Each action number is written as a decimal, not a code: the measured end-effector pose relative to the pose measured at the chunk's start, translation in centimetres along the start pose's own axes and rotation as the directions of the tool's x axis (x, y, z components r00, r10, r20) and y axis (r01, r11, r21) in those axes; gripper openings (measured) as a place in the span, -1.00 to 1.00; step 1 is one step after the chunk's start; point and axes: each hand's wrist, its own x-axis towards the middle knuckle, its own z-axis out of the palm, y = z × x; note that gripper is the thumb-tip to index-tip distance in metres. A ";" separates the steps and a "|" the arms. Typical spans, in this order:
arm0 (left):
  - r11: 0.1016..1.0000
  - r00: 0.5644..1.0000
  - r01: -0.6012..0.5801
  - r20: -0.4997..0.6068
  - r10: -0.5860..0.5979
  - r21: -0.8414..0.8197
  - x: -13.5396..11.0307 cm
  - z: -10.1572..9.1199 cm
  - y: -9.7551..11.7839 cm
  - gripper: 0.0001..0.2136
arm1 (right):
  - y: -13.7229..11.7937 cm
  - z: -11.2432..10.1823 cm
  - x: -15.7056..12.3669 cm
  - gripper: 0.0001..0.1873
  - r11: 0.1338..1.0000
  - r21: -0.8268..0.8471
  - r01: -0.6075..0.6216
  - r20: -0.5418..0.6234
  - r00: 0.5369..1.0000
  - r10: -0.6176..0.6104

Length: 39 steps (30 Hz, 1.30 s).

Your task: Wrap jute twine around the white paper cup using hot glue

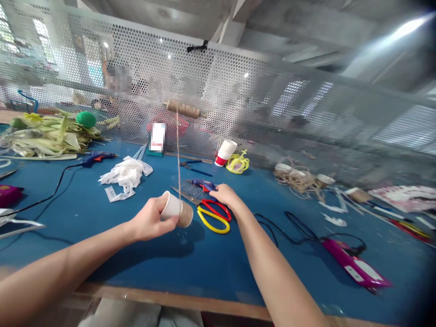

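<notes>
My left hand (153,220) is closed around a white paper cup (171,206), tilted on its side above the table. Twine (185,215) wraps the cup's lower end, and a strand (178,154) runs up from it to a twine spool (184,109) on a rod at the mesh panel. My right hand (224,194) has its fingers around the handle of a blue glue gun (203,184) lying on the table. Between the hands lie scissors (214,217) with red and yellow handles, close to the right hand.
White plastic (127,175) and another glue gun (97,158) lie left, near corn husks (47,136). A stack of paper cups (225,152) and a yellow crown-like piece (237,162) stand at the back. A purple power strip (354,263) and black cord lie right. A perforated panel (293,100) borders the table.
</notes>
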 end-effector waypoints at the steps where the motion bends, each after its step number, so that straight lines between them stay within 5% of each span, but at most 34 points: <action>1: 0.991 0.992 -0.117 0.056 0.114 0.061 -0.1 0.2 0.3 -0.94 | 0.0 0.4 0.2 -0.82 1.000 0.008 -0.010 0.016 1.000 0.010; 4: 0.919 0.903 -0.383 0.248 0.350 0.096 -0.6 1.2 1.5 -0.90 | 0.0 1.2 0.5 -0.77 0.997 0.075 -0.029 0.015 0.999 0.028; 11: 0.844 0.730 -0.536 0.483 0.484 -0.035 -1.8 3.6 3.0 -0.79 | 0.3 0.2 -1.1 -0.88 0.889 0.458 0.029 -0.145 0.989 0.042; 14: 0.882 0.814 -0.468 0.361 0.456 -0.059 -1.5 2.6 2.8 -0.82 | -0.5 -1.6 -2.6 -0.89 0.764 0.634 0.117 -0.202 0.979 0.018; 17: 0.985 0.988 -0.153 0.024 0.155 -0.085 -0.5 0.7 1.2 -0.90 | -1.5 -3.3 -4.7 -0.87 0.655 0.733 0.183 -0.214 0.976 -0.034; 18: 0.986 0.996 -0.008 -0.085 -0.007 -0.169 -0.1 0.1 0.4 -0.86 | -1.9 -3.8 -5.6 -0.84 0.631 0.749 0.201 -0.213 0.975 -0.058; 20: 0.929 0.930 0.197 -0.240 -0.278 -0.314 0.5 -0.8 -1.0 -0.79 | -2.5 -4.2 -7.4 -0.79 0.593 0.763 0.257 -0.218 0.966 -0.138; 22: 0.873 0.867 0.272 -0.290 -0.405 -0.404 1.0 -1.1 -2.0 -0.74 | -2.9 -4.2 -9.3 -0.75 0.569 0.753 0.330 -0.221 0.942 -0.253; 24: 0.860 0.857 0.288 -0.287 -0.427 -0.421 1.1 -1.1 -2.3 -0.74 | -3.2 -3.8 -10.9 -0.73 0.595 0.712 0.372 -0.203 0.921 -0.333; 29: 0.916 0.913 0.262 -0.228 -0.338 -0.305 0.8 -0.7 -2.0 -0.75 | -3.6 -3.1 -13.1 -0.73 0.758 0.512 0.405 -0.125 0.908 -0.400; 39: 0.995 0.982 0.102 -0.156 -0.104 -0.018 0.7 -1.3 -2.5 -0.79 | -3.5 -2.2 -13.3 -0.75 0.787 0.275 0.553 -0.188 0.833 -0.520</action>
